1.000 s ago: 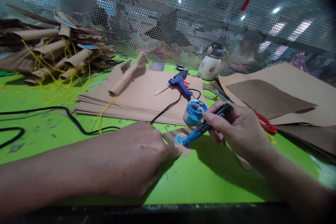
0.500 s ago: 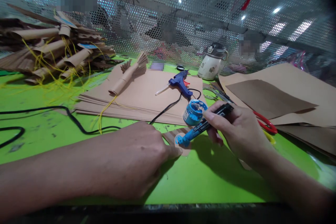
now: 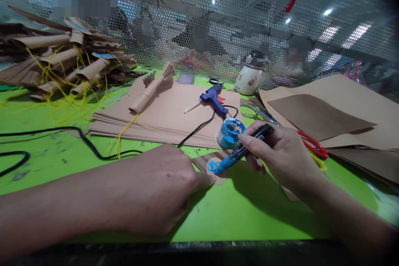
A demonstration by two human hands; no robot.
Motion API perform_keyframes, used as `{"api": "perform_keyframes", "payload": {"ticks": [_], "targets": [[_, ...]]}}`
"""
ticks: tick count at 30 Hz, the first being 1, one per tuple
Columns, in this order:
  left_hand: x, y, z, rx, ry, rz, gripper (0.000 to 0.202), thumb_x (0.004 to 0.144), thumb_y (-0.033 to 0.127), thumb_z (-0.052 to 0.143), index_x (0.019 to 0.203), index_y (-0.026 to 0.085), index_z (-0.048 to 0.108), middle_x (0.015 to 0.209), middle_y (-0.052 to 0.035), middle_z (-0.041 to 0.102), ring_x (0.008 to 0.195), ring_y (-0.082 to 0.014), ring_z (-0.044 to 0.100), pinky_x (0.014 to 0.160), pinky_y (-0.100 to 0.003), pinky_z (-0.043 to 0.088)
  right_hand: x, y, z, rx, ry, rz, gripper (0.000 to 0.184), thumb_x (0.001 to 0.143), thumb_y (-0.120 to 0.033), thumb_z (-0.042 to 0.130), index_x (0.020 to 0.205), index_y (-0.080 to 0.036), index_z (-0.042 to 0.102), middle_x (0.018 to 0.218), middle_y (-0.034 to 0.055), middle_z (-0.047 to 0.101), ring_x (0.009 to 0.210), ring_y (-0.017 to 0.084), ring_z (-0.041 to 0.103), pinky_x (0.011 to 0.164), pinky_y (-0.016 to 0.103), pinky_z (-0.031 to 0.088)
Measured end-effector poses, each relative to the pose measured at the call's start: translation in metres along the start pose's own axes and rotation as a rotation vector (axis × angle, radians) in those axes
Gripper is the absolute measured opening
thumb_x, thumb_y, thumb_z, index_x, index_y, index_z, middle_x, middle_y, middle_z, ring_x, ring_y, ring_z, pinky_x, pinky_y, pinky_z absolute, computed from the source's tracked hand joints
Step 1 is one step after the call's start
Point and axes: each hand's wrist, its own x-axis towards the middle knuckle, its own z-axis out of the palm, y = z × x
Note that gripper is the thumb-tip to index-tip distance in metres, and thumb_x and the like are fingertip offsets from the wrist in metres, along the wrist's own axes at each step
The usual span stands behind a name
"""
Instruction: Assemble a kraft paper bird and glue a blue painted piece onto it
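Note:
My right hand (image 3: 280,156) is closed around a blue and black marker (image 3: 240,151) whose paint-smeared tip rests on a small brown paper piece (image 3: 212,166) with a blue circle on it. My left hand (image 3: 162,187) lies on the green table with fingers curled, its fingertips pressing the near edge of that paper piece. A small pot of blue paint (image 3: 230,133) stands just behind the marker.
A stack of brown paper sheets (image 3: 162,116) carries a rolled paper fan (image 3: 152,87) and a blue glue gun (image 3: 213,97) with a black cord (image 3: 93,149). Red-handled scissors (image 3: 311,143) and more brown sheets (image 3: 336,112) lie to the right. Rolled paper pieces (image 3: 62,62) pile up at the left. A white bottle (image 3: 252,75) stands by the mesh wall.
The marker tip has slid a little left and back across the paper piece, leaving more blue on it. My left hand has stayed in place.

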Motion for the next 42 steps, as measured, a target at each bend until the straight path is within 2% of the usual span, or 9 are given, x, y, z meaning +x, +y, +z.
{"api": "perform_keyframes", "payload": {"ticks": [7,11,16,23,27,30,35,39,42], "targets": [[-0.0016,-0.0006,0.001,0.016,0.015,0.023,0.042,0.072,0.004,0.06,0.106,0.027,0.068,0.064,0.003,0.064,0.047,-0.013,0.05,0.042,-0.025,0.024,0.0007,-0.0015,-0.001,0.032,0.122,0.001,0.024,0.085,-0.039,0.069,0.075,-0.019,0.06,0.041,-0.0042,0.055,0.034,0.009,0.045,0.035,0.018,0.035],[-0.0022,-0.0017,0.0001,-0.011,0.035,0.012,0.042,0.073,0.003,0.059,0.105,0.028,0.066,0.063,0.0038,0.063,0.047,-0.0126,0.049,0.042,-0.025,0.023,-0.0005,-0.0038,0.0014,0.053,0.157,0.015,0.023,0.084,-0.039,0.07,0.077,-0.019,0.061,0.042,-0.0042,0.056,0.035,0.009,0.045,0.037,0.018,0.037],[-0.001,-0.0009,0.0005,-0.003,0.021,0.021,0.043,0.071,0.003,0.06,0.106,0.028,0.065,0.065,0.0037,0.063,0.047,-0.0124,0.049,0.042,-0.025,0.023,-0.0021,-0.0044,0.0043,0.075,0.122,0.014,0.025,0.085,-0.041,0.071,0.077,-0.019,0.062,0.045,-0.0044,0.057,0.037,0.01,0.047,0.037,0.02,0.039],[-0.0017,-0.0012,0.004,-0.003,0.062,0.035,0.042,0.07,0.002,0.059,0.103,0.028,0.064,0.062,0.0056,0.06,0.045,-0.0117,0.047,0.041,-0.025,0.023,0.0007,0.0,0.0001,0.051,-0.017,-0.012,0.026,0.089,-0.042,0.067,0.08,-0.019,0.061,0.048,-0.0037,0.06,0.039,0.011,0.053,0.041,0.021,0.045],[-0.0019,-0.0005,0.0022,0.0,0.048,0.023,0.032,0.07,0.003,0.059,0.093,0.025,0.066,0.06,0.0042,0.06,0.043,-0.0115,0.045,0.04,-0.025,0.019,-0.0008,-0.0026,0.0006,0.036,-0.039,-0.01,0.025,0.089,-0.041,0.067,0.079,-0.019,0.06,0.048,-0.0039,0.06,0.039,0.01,0.052,0.041,0.021,0.044],[-0.0016,0.0003,0.0007,-0.013,0.031,0.013,0.027,0.07,0.002,0.057,0.085,0.023,0.065,0.061,0.0021,0.063,0.044,-0.0115,0.047,0.041,-0.025,0.022,-0.0028,-0.005,0.0029,0.04,0.013,-0.005,0.024,0.088,-0.038,0.069,0.077,-0.019,0.06,0.046,-0.0048,0.057,0.038,0.009,0.049,0.04,0.02,0.042],[-0.0009,0.001,-0.0004,-0.016,0.017,0.018,0.033,0.068,0.001,0.057,0.091,0.024,0.067,0.061,0.0022,0.064,0.044,-0.012,0.048,0.04,-0.025,0.022,-0.0034,-0.0051,0.0048,0.053,0.114,-0.023,0.023,0.086,-0.038,0.07,0.075,-0.019,0.061,0.044,-0.0049,0.056,0.036,0.009,0.047,0.039,0.02,0.039],[-0.001,0.0005,0.0006,-0.041,0.053,0.03,0.044,0.07,0.001,0.057,0.103,0.028,0.066,0.066,0.004,0.066,0.047,-0.0123,0.051,0.042,-0.025,0.024,-0.0017,-0.0027,0.0028,0.058,0.033,-0.037,0.025,0.088,-0.041,0.068,0.079,-0.019,0.061,0.046,-0.0036,0.058,0.038,0.011,0.051,0.041,0.022,0.043],[-0.0016,-0.0003,0.0004,-0.01,0.053,0.038,0.038,0.071,0.003,0.058,0.099,0.027,0.067,0.063,0.0035,0.065,0.046,-0.0131,0.05,0.042,-0.026,0.021,-0.0014,-0.0027,0.0012,0.014,-0.029,-0.05,0.023,0.09,-0.039,0.067,0.08,-0.019,0.061,0.048,-0.0032,0.059,0.04,0.012,0.052,0.042,0.022,0.044]]}}
